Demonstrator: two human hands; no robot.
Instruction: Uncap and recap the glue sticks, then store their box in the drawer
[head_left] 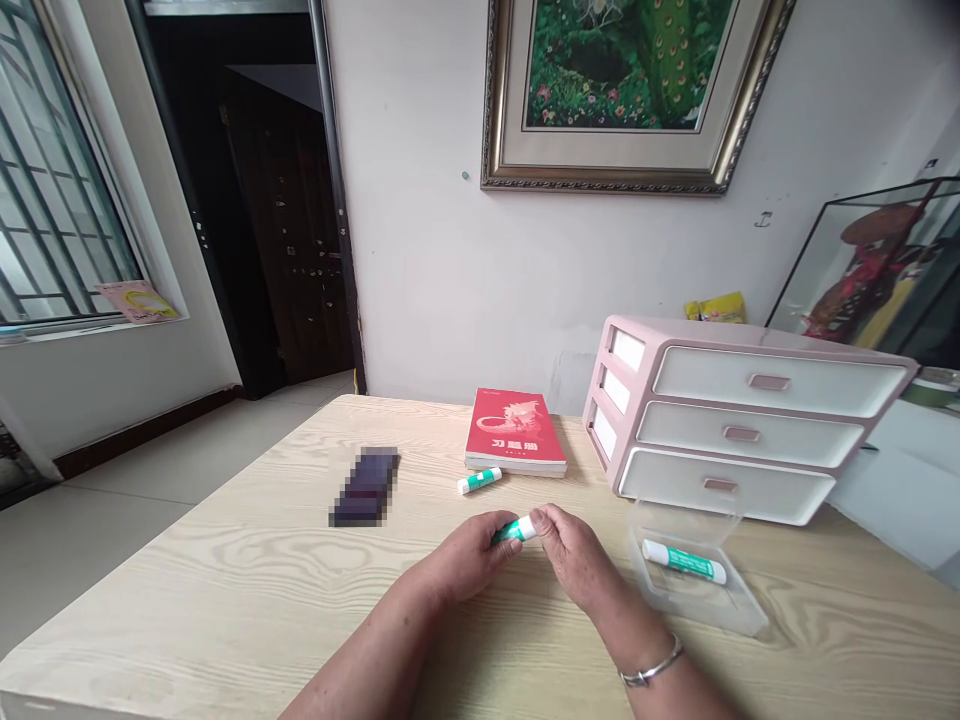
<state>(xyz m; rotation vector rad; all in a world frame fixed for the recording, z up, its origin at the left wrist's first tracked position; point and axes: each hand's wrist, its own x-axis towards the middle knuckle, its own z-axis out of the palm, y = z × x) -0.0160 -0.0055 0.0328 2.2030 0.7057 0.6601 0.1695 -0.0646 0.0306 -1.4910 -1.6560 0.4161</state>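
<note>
My left hand [474, 555] is closed around the green body of a glue stick [516, 530]. At the stick's white end, the fingertips of my right hand [574, 560] are closed on it. Another green and white glue stick [480, 481] lies on the table just beyond my hands, beside the red book [516, 428]. To the right of my right hand stands a clear plastic box [739, 612] with its lid up, and a third glue stick [684, 562] lies inside it.
A pink and white drawer unit [742, 420] stands behind the plastic box. On the left of the wooden table [247, 580] lies a dark, pixelated object [365, 488]. The wall with a framed picture [607, 180] rises behind the table.
</note>
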